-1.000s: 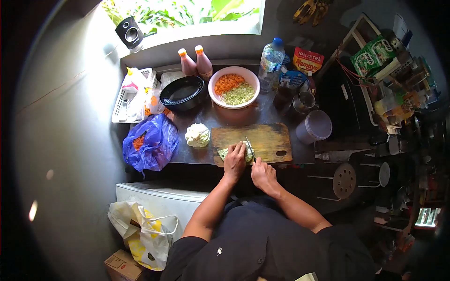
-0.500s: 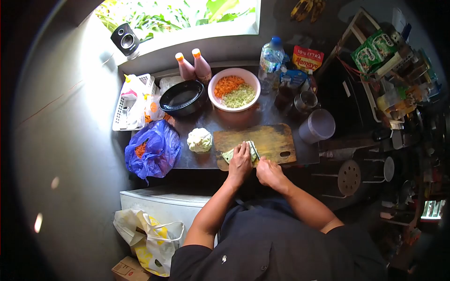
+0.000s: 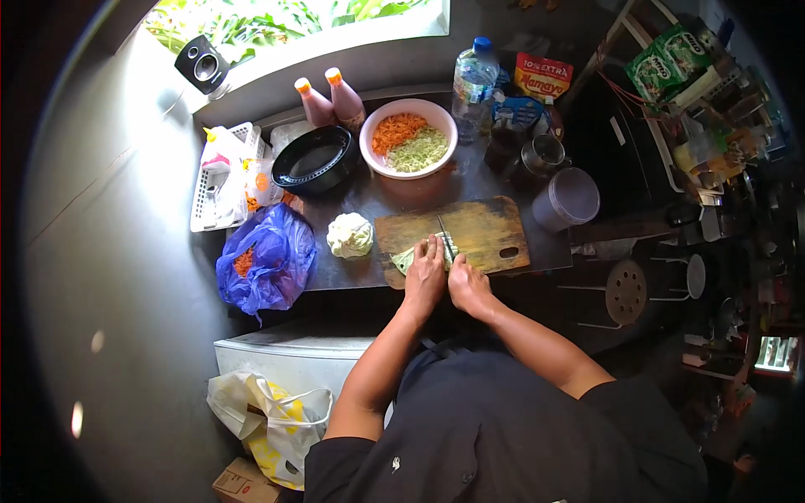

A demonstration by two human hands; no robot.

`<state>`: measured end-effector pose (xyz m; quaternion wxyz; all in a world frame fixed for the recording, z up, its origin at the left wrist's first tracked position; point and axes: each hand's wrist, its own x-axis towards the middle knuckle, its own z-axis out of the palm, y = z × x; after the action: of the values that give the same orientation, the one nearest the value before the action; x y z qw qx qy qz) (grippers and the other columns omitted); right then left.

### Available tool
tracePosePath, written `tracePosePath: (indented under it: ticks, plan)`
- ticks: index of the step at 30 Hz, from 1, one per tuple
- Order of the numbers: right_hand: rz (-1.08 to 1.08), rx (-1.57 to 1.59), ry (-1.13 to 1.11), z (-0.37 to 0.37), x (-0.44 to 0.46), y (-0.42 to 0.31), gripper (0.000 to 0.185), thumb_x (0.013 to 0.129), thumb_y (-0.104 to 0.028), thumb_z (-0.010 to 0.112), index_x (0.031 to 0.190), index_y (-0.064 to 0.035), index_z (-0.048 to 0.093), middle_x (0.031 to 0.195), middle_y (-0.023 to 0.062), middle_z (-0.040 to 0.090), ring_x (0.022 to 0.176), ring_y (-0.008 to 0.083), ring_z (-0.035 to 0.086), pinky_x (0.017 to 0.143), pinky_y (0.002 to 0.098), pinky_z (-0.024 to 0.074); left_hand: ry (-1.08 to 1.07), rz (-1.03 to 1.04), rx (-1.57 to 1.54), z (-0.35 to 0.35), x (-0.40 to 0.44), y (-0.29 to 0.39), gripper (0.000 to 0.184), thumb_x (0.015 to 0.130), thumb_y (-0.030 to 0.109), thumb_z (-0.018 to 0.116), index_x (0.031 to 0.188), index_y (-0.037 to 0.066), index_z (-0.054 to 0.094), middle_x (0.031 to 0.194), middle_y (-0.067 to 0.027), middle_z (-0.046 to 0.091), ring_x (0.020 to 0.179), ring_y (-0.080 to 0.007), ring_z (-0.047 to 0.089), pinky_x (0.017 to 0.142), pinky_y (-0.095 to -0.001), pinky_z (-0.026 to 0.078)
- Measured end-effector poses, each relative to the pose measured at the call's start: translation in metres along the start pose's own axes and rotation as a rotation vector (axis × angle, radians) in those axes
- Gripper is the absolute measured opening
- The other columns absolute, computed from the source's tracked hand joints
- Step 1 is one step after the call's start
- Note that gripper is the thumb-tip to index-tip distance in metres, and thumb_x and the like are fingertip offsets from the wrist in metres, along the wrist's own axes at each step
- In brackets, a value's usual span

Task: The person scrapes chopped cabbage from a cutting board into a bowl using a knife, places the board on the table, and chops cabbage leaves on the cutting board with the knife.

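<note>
On the wooden cutting board [image 3: 490, 235], my left hand [image 3: 426, 270] presses down on a piece of cabbage [image 3: 402, 260], its fingers together. My right hand [image 3: 468, 285] is closed round the handle of a knife [image 3: 446, 236], whose blade lies across the cabbage just right of my left fingers. Left of the board sits a larger cabbage piece [image 3: 350, 235]. Behind the board, a pale pink bowl [image 3: 408, 174] holds shredded carrot [image 3: 394, 132] and shredded cabbage [image 3: 419, 151].
A black bowl [image 3: 314, 159], two bottles [image 3: 345, 101] and a white basket [image 3: 201, 201] stand at the back left. A blue plastic bag [image 3: 281, 260] lies at the left edge. A water bottle [image 3: 474, 88] and a lidded container [image 3: 566, 199] are on the right.
The camera view has shifted, so the table things appear higher. The knife blade has changed its angle slightly over the cabbage. Both hands keep their hold.
</note>
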<state>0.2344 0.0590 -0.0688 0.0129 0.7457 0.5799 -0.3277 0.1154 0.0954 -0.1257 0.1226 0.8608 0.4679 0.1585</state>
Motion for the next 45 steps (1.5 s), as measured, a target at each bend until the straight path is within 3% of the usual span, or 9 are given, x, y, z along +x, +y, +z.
tracePosePath:
  ticks: [11, 16, 20, 24, 27, 30, 34, 36, 45]
  plan:
    - [-0.012, -0.052, -0.063, 0.003, -0.017, 0.005, 0.025, 0.091, -0.005, 0.055, 0.11, 0.007, 0.045, 0.099, 0.0301, 0.07, 0.094, 0.0449, 0.069, 0.082, 0.0501, 0.0571, 0.047, -0.013, -0.031, 0.0, -0.001, 0.004, 0.057, 0.081, 0.009, 0.062, 0.134, -0.011, 0.053, 0.138, -0.026, 0.056, 0.121, -0.0396, 0.052, 0.106, -0.042, 0.042]
    - [-0.047, -0.042, 0.028, 0.011, 0.006, 0.002, 0.022, 0.093, -0.004, 0.052, 0.11, 0.0067, 0.044, 0.098, 0.0303, 0.069, 0.093, 0.0444, 0.07, 0.081, 0.0502, 0.0574, -0.021, -0.036, -0.007, -0.007, 0.001, 0.005, 0.055, 0.086, 0.01, 0.057, 0.138, -0.01, 0.051, 0.142, -0.0238, 0.053, 0.126, -0.0375, 0.05, 0.104, -0.0382, 0.047]
    - [-0.092, -0.094, 0.02, 0.0, -0.005, 0.006, 0.028, 0.089, -0.003, 0.058, 0.112, 0.0066, 0.044, 0.099, 0.0305, 0.069, 0.095, 0.044, 0.07, 0.081, 0.05, 0.0576, 0.03, -0.006, 0.018, 0.007, -0.001, 0.0, 0.057, 0.086, 0.011, 0.06, 0.137, -0.011, 0.05, 0.142, -0.0263, 0.053, 0.126, -0.0401, 0.05, 0.106, -0.0401, 0.045]
    - [-0.106, -0.136, -0.11, 0.009, -0.023, 0.017, 0.043, 0.084, -0.001, 0.06, 0.118, 0.0164, 0.04, 0.09, 0.0331, 0.068, 0.089, 0.0466, 0.07, 0.079, 0.0504, 0.0573, 0.026, -0.022, 0.048, 0.005, -0.003, 0.003, 0.059, 0.087, 0.013, 0.059, 0.14, -0.011, 0.047, 0.142, -0.0263, 0.052, 0.127, -0.0404, 0.049, 0.106, -0.0408, 0.044]
    - [-0.125, -0.172, -0.014, 0.019, -0.023, 0.022, 0.023, 0.094, -0.005, 0.053, 0.111, 0.0074, 0.044, 0.088, 0.0267, 0.071, 0.085, 0.0407, 0.072, 0.073, 0.0479, 0.0597, 0.006, -0.075, -0.046, -0.007, -0.004, 0.012, 0.055, 0.09, 0.012, 0.057, 0.139, -0.01, 0.049, 0.142, -0.0253, 0.052, 0.128, -0.0406, 0.049, 0.107, -0.0414, 0.044]
    - [-0.119, -0.113, 0.018, 0.03, -0.016, 0.022, 0.029, 0.088, 0.001, 0.057, 0.11, 0.0103, 0.042, 0.086, 0.0306, 0.069, 0.085, 0.0438, 0.071, 0.073, 0.0487, 0.0592, 0.039, -0.045, -0.048, -0.006, -0.004, 0.01, 0.054, 0.09, 0.015, 0.057, 0.137, -0.011, 0.051, 0.143, -0.0253, 0.052, 0.13, -0.0403, 0.048, 0.108, -0.0412, 0.043]
    - [-0.124, -0.158, 0.092, 0.03, -0.003, 0.022, 0.018, 0.096, -0.007, 0.051, 0.108, 0.005, 0.046, 0.085, 0.0248, 0.071, 0.081, 0.0387, 0.073, 0.069, 0.0457, 0.0607, 0.021, -0.023, 0.007, -0.004, -0.001, 0.007, 0.054, 0.093, 0.02, 0.056, 0.137, -0.011, 0.052, 0.142, -0.0253, 0.053, 0.129, -0.0403, 0.048, 0.108, -0.0414, 0.043]
    - [-0.14, -0.167, 0.096, 0.025, -0.004, 0.025, 0.018, 0.095, -0.007, 0.052, 0.108, 0.0049, 0.045, 0.086, 0.0253, 0.071, 0.082, 0.0394, 0.073, 0.07, 0.0461, 0.0606, 0.023, -0.012, -0.013, -0.009, -0.003, 0.009, 0.05, 0.092, 0.015, 0.055, 0.135, -0.012, 0.053, 0.139, -0.029, 0.054, 0.127, -0.0412, 0.05, 0.109, -0.0416, 0.04]
    - [-0.122, -0.187, 0.037, 0.04, -0.022, 0.032, 0.019, 0.093, -0.004, 0.053, 0.108, 0.0052, 0.045, 0.087, 0.0274, 0.071, 0.083, 0.0411, 0.073, 0.071, 0.0467, 0.0605, 0.027, -0.051, -0.044, -0.005, -0.007, 0.007, 0.052, 0.095, 0.018, 0.054, 0.139, -0.009, 0.049, 0.144, -0.0269, 0.05, 0.129, -0.0412, 0.049, 0.11, -0.0423, 0.039]
